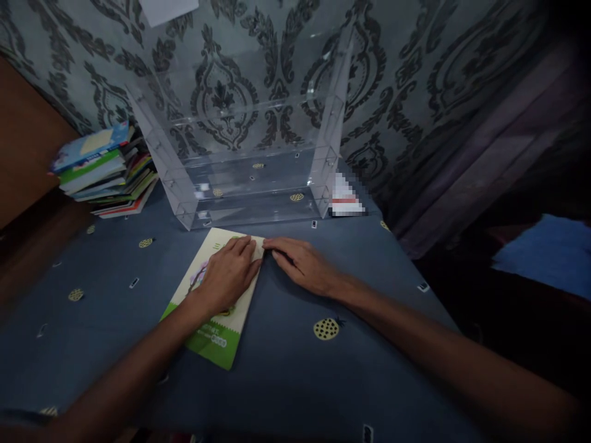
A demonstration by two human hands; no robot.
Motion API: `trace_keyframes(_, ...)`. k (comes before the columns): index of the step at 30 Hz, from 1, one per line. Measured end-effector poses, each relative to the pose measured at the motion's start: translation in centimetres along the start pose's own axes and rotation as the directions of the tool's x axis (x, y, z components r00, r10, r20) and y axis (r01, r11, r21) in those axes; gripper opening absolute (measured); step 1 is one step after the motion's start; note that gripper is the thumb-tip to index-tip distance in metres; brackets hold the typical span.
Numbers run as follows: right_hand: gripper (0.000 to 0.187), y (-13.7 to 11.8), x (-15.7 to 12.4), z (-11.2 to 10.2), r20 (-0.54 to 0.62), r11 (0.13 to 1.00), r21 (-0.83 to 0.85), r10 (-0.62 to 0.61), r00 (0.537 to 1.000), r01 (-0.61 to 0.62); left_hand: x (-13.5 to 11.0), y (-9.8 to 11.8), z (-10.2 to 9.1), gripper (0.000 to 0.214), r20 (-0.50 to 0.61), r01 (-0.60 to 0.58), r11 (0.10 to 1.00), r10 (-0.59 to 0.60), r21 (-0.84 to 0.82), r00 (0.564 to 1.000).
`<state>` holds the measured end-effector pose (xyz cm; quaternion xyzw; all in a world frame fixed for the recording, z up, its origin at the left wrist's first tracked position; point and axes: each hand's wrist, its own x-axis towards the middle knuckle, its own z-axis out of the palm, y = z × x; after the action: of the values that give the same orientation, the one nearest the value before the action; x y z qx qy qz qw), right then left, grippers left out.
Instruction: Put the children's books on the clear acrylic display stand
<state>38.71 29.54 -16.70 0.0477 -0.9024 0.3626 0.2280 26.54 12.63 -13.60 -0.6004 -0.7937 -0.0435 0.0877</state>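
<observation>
Our green-and-cream booklet [221,344] on the desk [286,369], before a clear rack [164,160]
Leftmost, stacked books [108,169]; our left hand [231,271] lies flat on the booklet, gripping nothing; our right hand [302,264], half-curled, touches its far right corner, grip unclear.

On the surface [286,381] we have a book [219,351] lying under our left hand [231,271], its far right corner at our right hand's [305,267] fingertips. Straight beyond both hands we see a rack [164,163], the wall [410,49] behind it. Far left of our hands, stacked books [106,172]!
</observation>
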Motion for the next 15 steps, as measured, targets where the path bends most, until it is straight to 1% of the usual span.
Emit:
trace_keyframes(3,0.035,0.7,0.3,0.3,0.034,1.000,-0.011,-0.025,0.999,0.026,0.5,-0.4,0.3,0.033,-0.023,0.033,0.999,-0.033,-0.005,0.999)
trace_keyframes(5,0.036,1.2,0.3,0.5,0.062,0.999,-0.023,-0.030,0.998,0.031,0.7,-0.7,0.3,0.033,-0.003,0.042,0.999,-0.042,-0.026,0.999)
trace_keyframes(6,0.036,1.4,0.3,0.6,0.071,0.999,-0.028,-0.029,0.997,0.031,0.7,-1.0,0.2,0.034,0.016,0.033,0.999,-0.032,-0.042,0.999)
trace_keyframes(8,0.038,1.7,0.2,0.7,0.084,0.999,-0.039,-0.031,0.996,0.034,0.2,-1.7,-0.3,0.038,0.062,-0.019,0.996,0.024,-0.087,0.998)
trace_keyframes(11,0.038,1.9,0.1,0.9,0.094,0.997,-0.066,-0.044,0.995,0.050,-1.9,-2.9,-1.6,0.046,0.138,-0.141,0.975,0.166,-0.174,0.976)
trace_keyframes(15,0.036,1.7,0.0,1.2,0.083,0.987,-0.134,-0.075,0.994,0.086,-6.7,-3.7,-3.9,0.064,0.197,-0.250,0.938,0.299,-0.240,0.934)
